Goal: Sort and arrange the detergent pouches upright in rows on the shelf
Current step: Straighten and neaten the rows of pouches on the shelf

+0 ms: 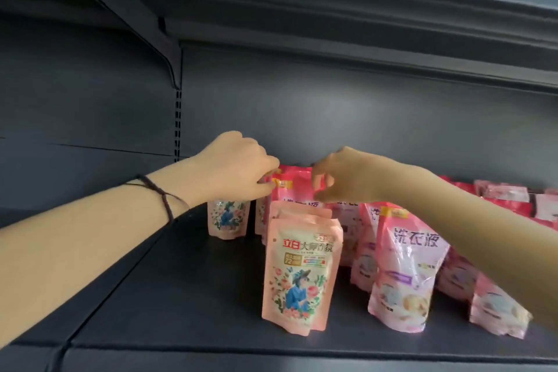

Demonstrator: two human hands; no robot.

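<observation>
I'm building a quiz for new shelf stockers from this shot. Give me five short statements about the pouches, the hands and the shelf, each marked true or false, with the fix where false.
1. The front peach-pink floral pouch stands upright on the dark grey metal shelf. True.
2. The left hand hangs idle, clear of every pouch. False: its fingers curl on the top of a back floral pouch.
3. The right hand is at the top of a red-topped pouch in the back row. True.
4. The pink pouch with purple lettering lies flat. False: it stands, leaning slightly.
5. A dark cord bracelet sits on the right wrist. False: it is on the left wrist.
</observation>
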